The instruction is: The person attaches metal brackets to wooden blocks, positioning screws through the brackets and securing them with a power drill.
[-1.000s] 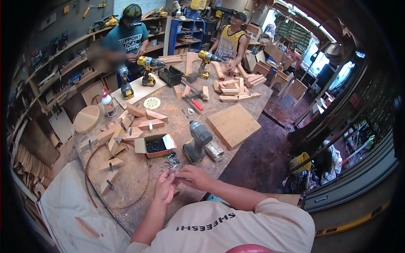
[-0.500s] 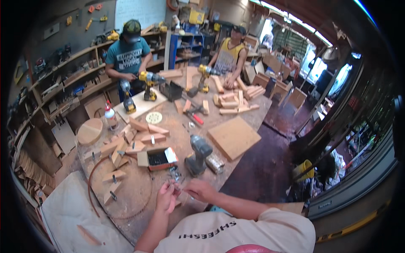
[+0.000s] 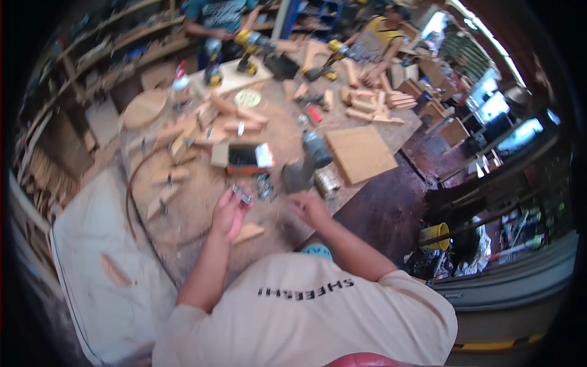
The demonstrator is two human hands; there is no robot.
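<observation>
In left hand, fitting slanted near-right

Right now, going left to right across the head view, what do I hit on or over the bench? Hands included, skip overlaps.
Round wooden disc → red-capped bottle → left hand holding a small metal piece → loose small hardware → right hand → flat wooden board.

Blur softens the tabletop (edges bow, corners blacken) and bright openings glare at right.
</observation>
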